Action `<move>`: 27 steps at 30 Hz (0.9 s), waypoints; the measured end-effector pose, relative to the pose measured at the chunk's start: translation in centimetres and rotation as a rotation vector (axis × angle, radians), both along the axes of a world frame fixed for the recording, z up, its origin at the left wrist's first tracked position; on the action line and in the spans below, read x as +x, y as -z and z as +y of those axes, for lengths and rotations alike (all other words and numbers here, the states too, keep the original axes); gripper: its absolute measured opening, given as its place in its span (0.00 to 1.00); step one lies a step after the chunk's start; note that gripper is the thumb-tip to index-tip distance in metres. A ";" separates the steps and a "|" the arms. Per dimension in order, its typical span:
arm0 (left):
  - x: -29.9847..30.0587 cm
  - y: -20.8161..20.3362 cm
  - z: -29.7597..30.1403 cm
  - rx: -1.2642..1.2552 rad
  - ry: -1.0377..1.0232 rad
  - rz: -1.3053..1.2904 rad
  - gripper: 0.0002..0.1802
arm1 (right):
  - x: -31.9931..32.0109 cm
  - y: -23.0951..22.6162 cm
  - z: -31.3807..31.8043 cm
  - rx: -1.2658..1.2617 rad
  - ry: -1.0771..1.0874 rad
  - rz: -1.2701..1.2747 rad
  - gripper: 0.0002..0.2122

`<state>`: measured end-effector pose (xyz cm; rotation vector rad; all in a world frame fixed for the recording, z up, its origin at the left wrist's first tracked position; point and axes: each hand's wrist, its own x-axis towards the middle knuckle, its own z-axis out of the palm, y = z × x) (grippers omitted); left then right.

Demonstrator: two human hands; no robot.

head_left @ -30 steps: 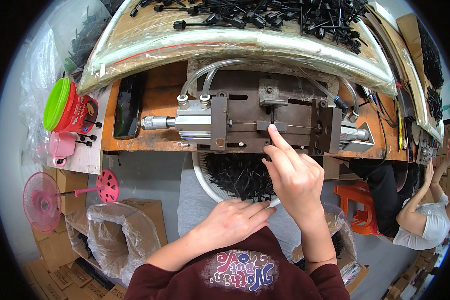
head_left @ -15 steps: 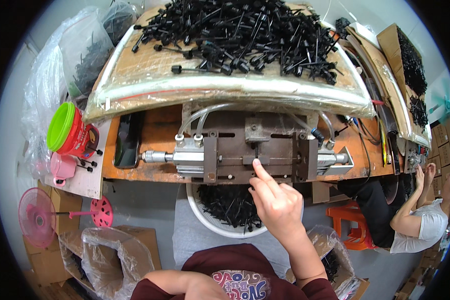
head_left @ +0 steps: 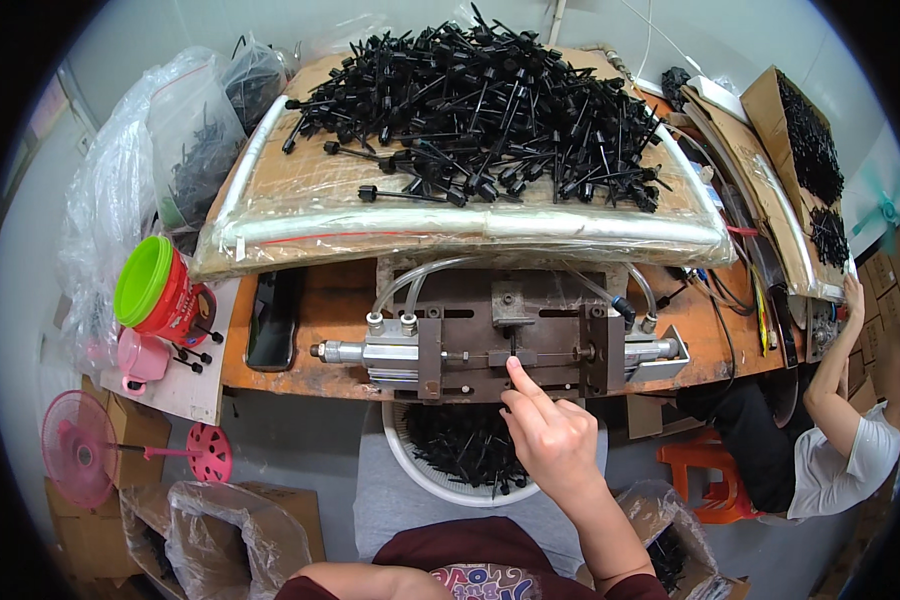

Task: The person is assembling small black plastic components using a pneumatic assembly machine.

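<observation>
My right hand (head_left: 555,435) is over the front of a dark metal fixture (head_left: 460,385). Its index finger is stretched out, the fingertip on a slim black plastic part (head_left: 513,342) standing at a small block in the middle. The other fingers curl toward the palm, and nothing shows in them. A silver air cylinder (head_left: 390,358) sits at the fixture's left end, another (head_left: 655,350) at its right. Of my left arm only the forearm (head_left: 365,578) shows at the lower edge; the hand is out of the picture. Below the fixture, a white basket (head_left: 395,450) of black parts rests on my lap.
A pile of black stemmed parts (head_left: 490,110) covers a plastic-wrapped cardboard board (head_left: 270,200) behind the fixture. To the left are a phone (head_left: 273,320), a red-and-green bucket (head_left: 160,290) and a pink cup (head_left: 142,360). A co-worker (head_left: 850,440) sits at the right.
The view has tipped upward, so everything appears lower. My right index finger stays at the fixture's middle. The left cylinder's rod reaches further inward. The co-worker's arm has risen.
</observation>
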<state>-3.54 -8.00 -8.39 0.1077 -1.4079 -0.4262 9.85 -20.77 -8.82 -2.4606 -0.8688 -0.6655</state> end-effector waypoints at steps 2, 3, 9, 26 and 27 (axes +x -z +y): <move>-2.6 3.0 -1.7 -0.087 -0.141 0.054 0.48 | 0.0 0.2 -0.1 -0.003 0.009 -0.002 0.06; -2.6 3.2 -2.2 -0.124 -0.182 0.059 0.48 | 0.0 0.3 -0.2 -0.007 0.009 0.000 0.06; 2.9 -1.1 2.8 0.280 0.051 0.012 0.34 | -1.3 -0.4 -1.7 0.121 -0.132 0.100 0.08; 3.2 -11.6 -1.6 0.080 -0.695 0.519 0.45 | -6.9 9.4 -1.1 -0.129 -0.411 0.578 0.08; 4.5 -10.8 -0.5 0.054 -0.822 0.372 0.43 | -6.7 9.5 -0.7 -0.139 -0.432 0.581 0.08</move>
